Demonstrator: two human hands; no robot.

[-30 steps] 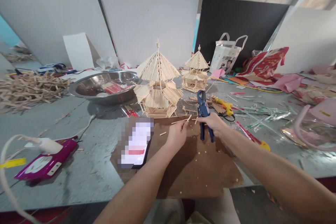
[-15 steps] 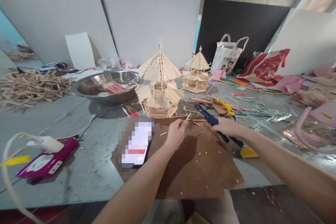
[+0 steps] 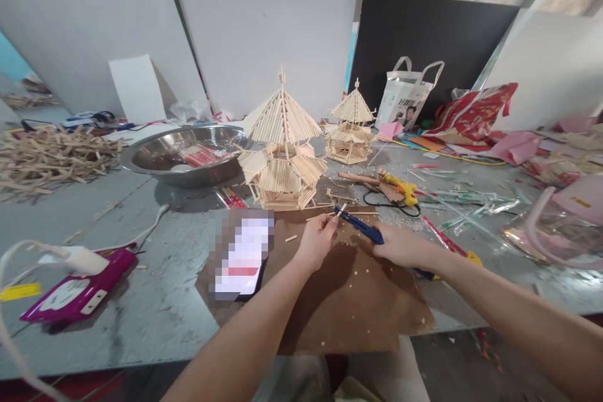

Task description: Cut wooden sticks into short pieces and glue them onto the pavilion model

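Observation:
My left hand pinches a short, thin wooden stick between thumb and fingertips, over the brown board. My right hand is closed around blue-handled cutters. Their jaws meet the stick just beyond my left fingertips; whether they press into it I cannot tell. Behind my hands stands a large pavilion model built of wooden sticks, with a smaller pavilion model farther back. Small offcuts and crumbs of wood lie on the board, including a short piece left of my left hand.
A phone lies on the board's left side. A steel basin holds packaged sticks. A stick pile and a purple power strip are at left. At right are a yellow glue gun, plastic wrappers and a pink-handled clear container.
My right hand has brought the cutters leftward, so their jaws now reach the stick. My left hand stays nearly in place with its pinch. The view has shifted slightly.

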